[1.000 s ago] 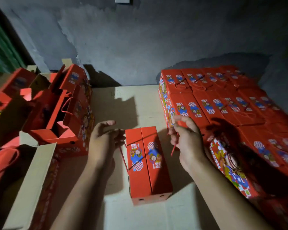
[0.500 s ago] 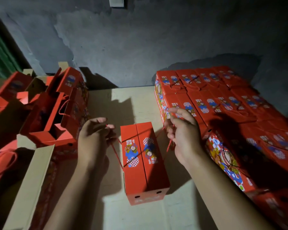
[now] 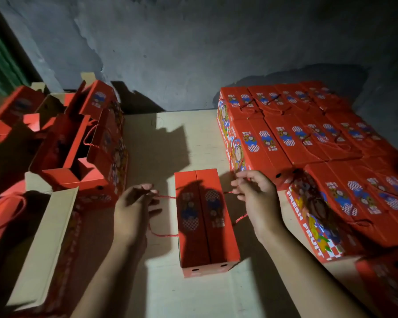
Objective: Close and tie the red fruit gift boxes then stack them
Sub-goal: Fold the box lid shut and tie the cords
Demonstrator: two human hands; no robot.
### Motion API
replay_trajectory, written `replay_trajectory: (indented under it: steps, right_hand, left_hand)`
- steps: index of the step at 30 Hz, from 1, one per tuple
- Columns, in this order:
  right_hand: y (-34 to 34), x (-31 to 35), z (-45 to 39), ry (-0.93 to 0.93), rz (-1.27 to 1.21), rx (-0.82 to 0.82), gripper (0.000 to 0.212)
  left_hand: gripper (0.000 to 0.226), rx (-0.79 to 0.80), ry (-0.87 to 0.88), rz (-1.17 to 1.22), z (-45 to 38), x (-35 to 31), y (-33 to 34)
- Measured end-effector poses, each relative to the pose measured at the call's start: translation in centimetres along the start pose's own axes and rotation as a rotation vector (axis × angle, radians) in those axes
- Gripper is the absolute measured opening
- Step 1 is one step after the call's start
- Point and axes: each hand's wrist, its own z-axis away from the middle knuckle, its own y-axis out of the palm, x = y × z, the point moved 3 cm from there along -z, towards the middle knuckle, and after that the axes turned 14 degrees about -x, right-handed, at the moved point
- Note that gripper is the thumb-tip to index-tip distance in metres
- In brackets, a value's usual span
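A closed red fruit gift box (image 3: pixel 205 239) lies flat on the pale surface between my hands, its two top flaps meeting down the middle. A red cord loop (image 3: pixel 161 234) comes out of its left side, and my left hand (image 3: pixel 133 210) pinches that loop near the fingertips. On the right, my right hand (image 3: pixel 256 196) pinches the other red cord (image 3: pixel 240 218), which hangs from the box's right side. Both hands sit beside the box, not on it.
Several closed, tied red boxes (image 3: pixel 308 138) are packed in rows at the right, against the grey wall. Open red boxes (image 3: pixel 78 152) with raised flaps stand at the left. An open cardboard flap (image 3: pixel 46 244) juts at the near left.
Both hands have moved outward from the box, drawing the cords out to each side. The view has shifted slightly.
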Motion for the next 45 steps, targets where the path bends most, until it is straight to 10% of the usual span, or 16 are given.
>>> replay_trajectory:
  steps: [6, 11, 27, 45]
  right_hand:
    - [-2.3, -8.3, 2.7, 0.142, 0.279, 0.058, 0.016]
    - [-2.7, -11.6, 5.2, 0.226, 0.41, 0.155, 0.016]
    - [-4.6, -12.1, 7.1, 0.09, 0.435, 0.124, 0.036]
    - [-15.3, -11.4, 5.4, 0.04, 0.557, 0.078, 0.042]
  left_hand:
    - [0.013, 0.188, -0.081, -0.328, 2.6, 8.3, -1.0]
    - [0.064, 0.437, -0.199, -0.315, 6.0, 10.9, -0.2]
    - [0.044, 0.436, -0.251, -0.152, 9.2, 12.8, 0.6]
    - [0.078, 0.454, -0.263, -0.241, 17.8, 15.0, 5.8]
